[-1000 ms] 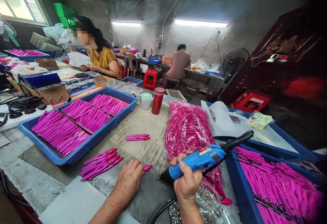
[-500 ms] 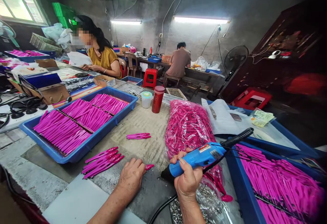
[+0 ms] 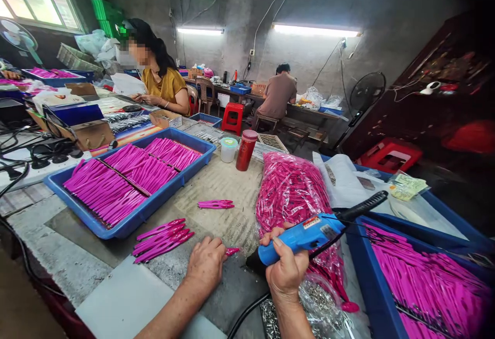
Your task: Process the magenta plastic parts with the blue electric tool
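Note:
My left hand (image 3: pixel 205 263) lies low on the worktable, its fingers closed over a slim magenta piece (image 3: pixel 232 251) whose pointed tip sticks out to the right. Most of that piece is hidden under the hand. In my right hand (image 3: pixel 286 268) is a blue electric screwdriver (image 3: pixel 297 237), tilted, its black nose pointing down-left towards the tabletop near the magenta tip. The bit is too small to make out clearly. To the left of my left hand lies a bunch of similar magenta pieces (image 3: pixel 164 238), with a smaller group (image 3: pixel 215 204) farther back.
A blue tray (image 3: pixel 127 225) of magenta pieces stands left; another blue tray (image 3: pixel 365 287) stands right. A clear bag of magenta parts (image 3: pixel 294 189) and a bag of small metal parts (image 3: pixel 319 303) flank the screwdriver. Behind are a red canister (image 3: pixel 246 151) and a co-worker (image 3: pixel 164 84).
The whole view has shifted slightly, so things appear farther right. Both hands keep their holds, and the screwdriver stays near the magenta tip.

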### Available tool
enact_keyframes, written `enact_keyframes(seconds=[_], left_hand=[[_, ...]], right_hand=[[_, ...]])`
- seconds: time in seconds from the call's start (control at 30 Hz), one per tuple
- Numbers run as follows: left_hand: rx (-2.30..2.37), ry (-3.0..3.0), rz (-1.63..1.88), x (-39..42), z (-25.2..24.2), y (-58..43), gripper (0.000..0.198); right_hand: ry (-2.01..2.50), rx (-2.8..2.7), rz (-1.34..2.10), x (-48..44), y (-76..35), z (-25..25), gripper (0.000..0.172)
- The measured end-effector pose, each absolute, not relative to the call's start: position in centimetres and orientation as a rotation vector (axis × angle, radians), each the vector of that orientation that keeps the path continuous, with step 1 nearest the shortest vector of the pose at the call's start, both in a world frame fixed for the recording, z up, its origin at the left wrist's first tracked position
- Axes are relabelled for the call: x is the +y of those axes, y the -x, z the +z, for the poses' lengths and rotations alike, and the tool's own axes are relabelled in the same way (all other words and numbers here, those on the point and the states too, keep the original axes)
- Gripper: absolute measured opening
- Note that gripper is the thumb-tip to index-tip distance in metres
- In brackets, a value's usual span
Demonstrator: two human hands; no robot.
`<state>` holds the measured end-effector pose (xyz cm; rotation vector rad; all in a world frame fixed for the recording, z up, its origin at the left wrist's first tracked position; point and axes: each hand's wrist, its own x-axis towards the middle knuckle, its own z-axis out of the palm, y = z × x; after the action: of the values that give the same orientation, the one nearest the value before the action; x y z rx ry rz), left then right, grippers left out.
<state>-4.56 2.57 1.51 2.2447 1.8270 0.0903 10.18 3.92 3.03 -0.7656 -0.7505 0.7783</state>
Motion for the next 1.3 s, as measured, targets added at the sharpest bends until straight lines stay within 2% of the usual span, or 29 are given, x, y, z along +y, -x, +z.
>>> enact_keyframes(seconds=[0.47,0.87,1.3], left_hand=[[1.793,-2.186,0.132,2.5,1.7,4.4,0.023],[1.744,-2.199,0.182,2.5,1.4,4.6,0.021],[1.754,-2.196,0.167,2.5,1.1,4.5,0.020]], right_hand=[[0.733,-0.889,0.821,6.0,-7.9,4.1,0.034],[0.790,-0.927,0.858,6.6,-6.6,4.1,0.048],[0.775,-0.922,0.881,6.6,-6.5,4.4,0.049]])
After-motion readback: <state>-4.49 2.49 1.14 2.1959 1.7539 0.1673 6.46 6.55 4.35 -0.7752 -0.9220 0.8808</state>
